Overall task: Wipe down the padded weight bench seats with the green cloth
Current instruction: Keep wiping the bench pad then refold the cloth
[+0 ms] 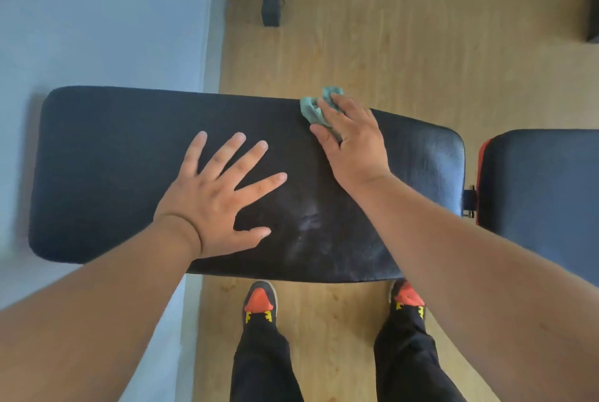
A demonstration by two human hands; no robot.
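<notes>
My left grip (217,203) lies flat on the long padded seat (113,174), fingers straight and spread wide, palm down on the black vinyl and holding nothing. My right grip (351,142) presses the green cloth (312,111) against the seat's far edge, toward its right end; my fingers drape over it, slightly bent, and I cannot tell whether they truly clutch it or only push it down. The cloth is a soft, crumpled wad of teal-green fabric, bunched up and poking out past my fingertips and thumb. The seat is a rounded-corner rectangle with a fine pebbled grain, and its middle and right part carry pale, dusty smears and a scuffed patch. Just beside its right end sits a second padded seat (544,194), also dark and grained, with a red edge facing the gap. Below me are my 2 shoes (261,301), dark with orange toes, on a light wood-grain floor (405,45).
</notes>
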